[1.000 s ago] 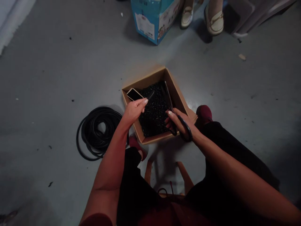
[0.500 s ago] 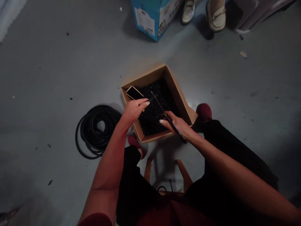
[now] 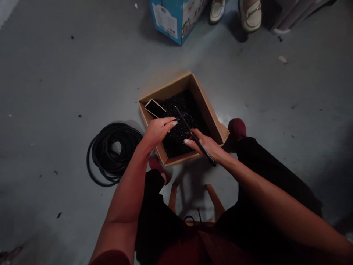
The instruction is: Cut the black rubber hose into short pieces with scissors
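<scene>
My left hand pinches a short black rubber strand above an open cardboard box. The box is heaped with small black pieces, and a smartphone lies face up on them by my left hand. My right hand grips black-handled scissors with their blades together, their tips beside the strand. The handle loops are mostly hidden by my fingers.
A coil of black rubber tubing lies on the grey floor left of the box. A blue printed carton and another person's cream loafers stand ahead. My maroon shoes and wooden stool legs are near me.
The scissors have swung from pointing up the box to pointing across at my left hand, and their blades now lie closed. The view has shifted slightly.
</scene>
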{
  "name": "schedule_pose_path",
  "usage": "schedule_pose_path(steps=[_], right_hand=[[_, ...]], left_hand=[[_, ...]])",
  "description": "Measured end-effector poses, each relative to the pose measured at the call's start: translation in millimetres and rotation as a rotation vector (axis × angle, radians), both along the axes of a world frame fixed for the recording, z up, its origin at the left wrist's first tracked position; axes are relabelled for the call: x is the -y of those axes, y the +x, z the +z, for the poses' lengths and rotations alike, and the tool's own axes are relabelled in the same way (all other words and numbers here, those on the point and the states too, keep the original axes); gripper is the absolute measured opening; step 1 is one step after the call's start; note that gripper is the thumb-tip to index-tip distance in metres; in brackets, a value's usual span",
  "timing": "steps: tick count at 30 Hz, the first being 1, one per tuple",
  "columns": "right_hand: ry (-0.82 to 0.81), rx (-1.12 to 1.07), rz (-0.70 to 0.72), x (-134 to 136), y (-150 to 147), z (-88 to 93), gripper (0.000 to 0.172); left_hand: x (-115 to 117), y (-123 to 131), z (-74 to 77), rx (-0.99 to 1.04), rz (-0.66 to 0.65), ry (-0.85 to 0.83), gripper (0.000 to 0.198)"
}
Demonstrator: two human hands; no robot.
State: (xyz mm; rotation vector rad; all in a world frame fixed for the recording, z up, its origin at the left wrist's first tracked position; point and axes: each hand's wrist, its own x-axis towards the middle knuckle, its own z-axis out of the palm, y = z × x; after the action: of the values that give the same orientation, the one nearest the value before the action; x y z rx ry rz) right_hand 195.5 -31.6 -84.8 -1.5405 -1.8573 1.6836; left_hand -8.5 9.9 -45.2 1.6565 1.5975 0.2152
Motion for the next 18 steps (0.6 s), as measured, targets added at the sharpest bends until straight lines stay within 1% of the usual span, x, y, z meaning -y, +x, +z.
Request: schedule_pose_path(steps=[5, 8, 12, 15, 18], right_hand=[[-0.022, -0.001, 0.035, 1.3, 1.0, -1.5, 0.055], [-0.031, -0.003, 0.037, 1.5, 0.9, -2.0, 0.054], [-0.026, -0.007, -0.003, 1.1, -0.1, -1.5, 0.045], [-0.043, 0.050, -0.019, 1.2, -1.4, -0.9, 0.038], [-0.056, 0.094, -0.030, 2.0, -2.6, -1.5, 0.035]], left_hand=[[0.9, -1.2, -1.4, 0.004, -0.062, -0.045, 0.036], [1.7, 1.0, -0.8, 0.000, -0.074, -0.061, 0.035], [2.2, 4.8, -0.1, -0.012, -0.055, -0.068, 0.036], [2.4, 6.2, -1.6, -0.024, -0.058, -0.070, 0.038], [2.8, 6.5, -4.4, -0.032, -0.067, -0.067, 0.039]])
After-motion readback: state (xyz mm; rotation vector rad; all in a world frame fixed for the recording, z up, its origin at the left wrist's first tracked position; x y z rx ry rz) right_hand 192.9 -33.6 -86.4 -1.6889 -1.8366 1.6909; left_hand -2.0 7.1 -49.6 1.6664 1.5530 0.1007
